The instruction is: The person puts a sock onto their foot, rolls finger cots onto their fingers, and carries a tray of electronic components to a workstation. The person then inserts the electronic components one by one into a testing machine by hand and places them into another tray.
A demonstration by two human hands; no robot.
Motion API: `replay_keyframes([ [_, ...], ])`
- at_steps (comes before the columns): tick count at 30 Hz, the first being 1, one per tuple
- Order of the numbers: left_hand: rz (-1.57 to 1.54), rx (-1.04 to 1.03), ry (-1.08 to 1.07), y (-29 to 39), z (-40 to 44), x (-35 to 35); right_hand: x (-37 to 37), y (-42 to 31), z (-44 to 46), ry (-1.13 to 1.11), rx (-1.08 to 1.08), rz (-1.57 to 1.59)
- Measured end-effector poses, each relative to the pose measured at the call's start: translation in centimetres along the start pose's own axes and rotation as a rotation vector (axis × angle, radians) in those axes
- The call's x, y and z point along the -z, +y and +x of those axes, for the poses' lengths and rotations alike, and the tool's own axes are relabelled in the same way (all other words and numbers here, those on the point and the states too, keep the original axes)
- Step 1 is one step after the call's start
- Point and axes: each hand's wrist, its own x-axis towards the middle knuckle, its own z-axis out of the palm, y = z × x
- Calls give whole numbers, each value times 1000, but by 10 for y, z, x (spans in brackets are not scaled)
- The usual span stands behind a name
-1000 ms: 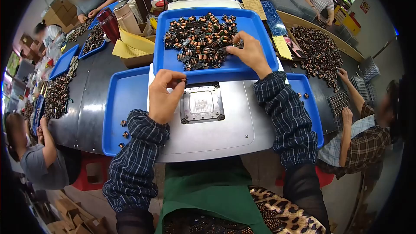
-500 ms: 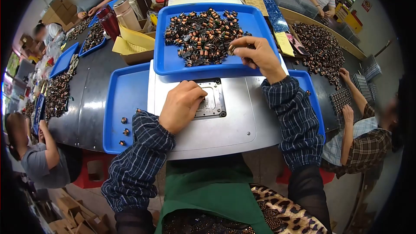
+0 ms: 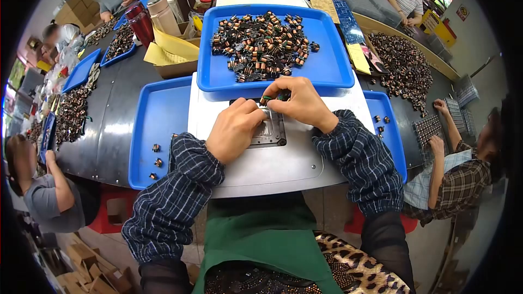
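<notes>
My right hand [image 3: 305, 102] pinches a small copper-wound coil [image 3: 265, 99] between thumb and fingertips, over the far edge of a metal fixture [image 3: 277, 137]. That fixture is set into a silver work surface [image 3: 261, 167]. Close beside it, my left hand [image 3: 233, 130] lies across the fixture's left side with fingers bent together. Its fingertips almost meet the right hand's, and what they hold, if anything, is hidden. Just beyond both hands, a heap of copper coils [image 3: 259, 46] fills much of a blue tray [image 3: 329, 71].
Blue trays with a few coils flank me on the left [image 3: 150, 106] and right [image 3: 389, 155]. Behind the left one, a carton with yellow paper [image 3: 174, 49] stands near a red flask [image 3: 140, 26]. Several people sit around; coils are piled [image 3: 403, 68] at right.
My right hand has come down and left from the coil tray to the fixture, carrying a coil. My left hand stays over the fixture. The view has shifted slightly.
</notes>
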Motion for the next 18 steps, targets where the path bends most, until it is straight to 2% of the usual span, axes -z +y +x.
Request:
replay_keyframes([
  [9,-85,56,-57,-2,-2,4,-3,3,-3,-43,67,-97],
  [12,-308,168,162,-7,-10,15,-6,4,-6,-116,106,-100],
  [13,-357,273,245,-8,-16,22,-8,3,-8,-118,103,-99],
  [15,-168,337,374,-18,-34,39,-14,-1,-10,-165,193,-162],
  [18,-89,539,494,-50,-78,48,-18,-4,-12,-171,222,-232],
])
